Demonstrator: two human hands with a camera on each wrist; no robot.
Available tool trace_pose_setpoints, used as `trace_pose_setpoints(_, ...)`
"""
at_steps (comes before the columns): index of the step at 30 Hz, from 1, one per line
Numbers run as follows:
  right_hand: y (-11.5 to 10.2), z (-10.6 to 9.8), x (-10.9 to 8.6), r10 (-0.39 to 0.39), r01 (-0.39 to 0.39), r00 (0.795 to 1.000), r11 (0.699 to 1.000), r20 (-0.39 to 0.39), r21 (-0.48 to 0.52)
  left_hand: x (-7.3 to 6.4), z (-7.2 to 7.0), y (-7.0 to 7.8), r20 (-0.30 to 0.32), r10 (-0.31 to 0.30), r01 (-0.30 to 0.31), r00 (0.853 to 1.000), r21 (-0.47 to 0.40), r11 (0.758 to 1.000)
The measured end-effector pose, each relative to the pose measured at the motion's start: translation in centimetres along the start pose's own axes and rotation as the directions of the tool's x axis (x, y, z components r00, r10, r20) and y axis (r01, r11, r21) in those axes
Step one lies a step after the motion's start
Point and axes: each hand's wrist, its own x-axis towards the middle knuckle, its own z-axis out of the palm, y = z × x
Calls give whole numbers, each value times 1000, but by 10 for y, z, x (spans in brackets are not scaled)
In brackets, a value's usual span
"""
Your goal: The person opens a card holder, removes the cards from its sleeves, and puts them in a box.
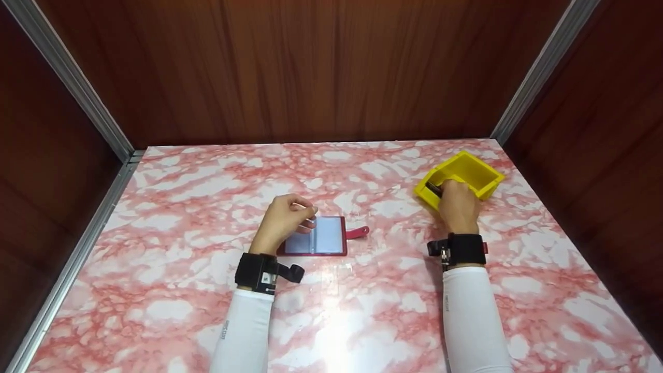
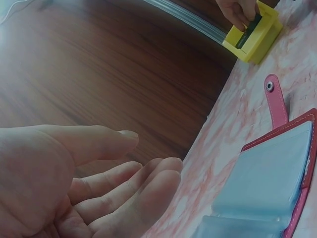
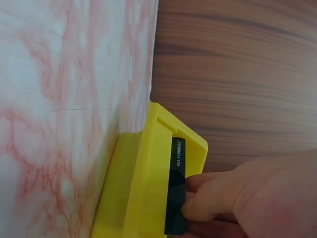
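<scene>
My right hand reaches into a yellow bin at the far right of the table. Its thumb and fingers pinch a black card with a printed number, standing on edge along the bin's inner wall. An open card holder with a red-pink cover, clear sleeves and a snap strap lies flat at mid-table. Over its left half hovers my left hand, fingers loosely bent and holding nothing. That hand hides part of the holder's left page in the head view.
The table has a red-and-white marbled top. Brown wood-grain panels stand behind it and on both sides, with metal rails at the corners. The bin sits near the table's back right corner.
</scene>
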Motion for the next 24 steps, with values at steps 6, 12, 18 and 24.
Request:
trace_pose_setpoints(6,3,-1,0,-1,1,1000,1000,-26,5,1,0,0,3,5,-5,1000,12,1000)
trace_pose_setpoints(12,7,-8,0,-2,4,1000,998,-26,68,1,-2,0,4,7,-7,1000,-7,1000)
trace_pose_setpoints(18,6,-13,-1,-7,10,999,995,-38,101,0,-10,-1,0,-5,5,1000,-16,1000)
trace_pose_setpoints(24,-5,-32,-2,30,-10,993,987,-118,159,-6,-46,-6,-181,34,-2,983,177,984)
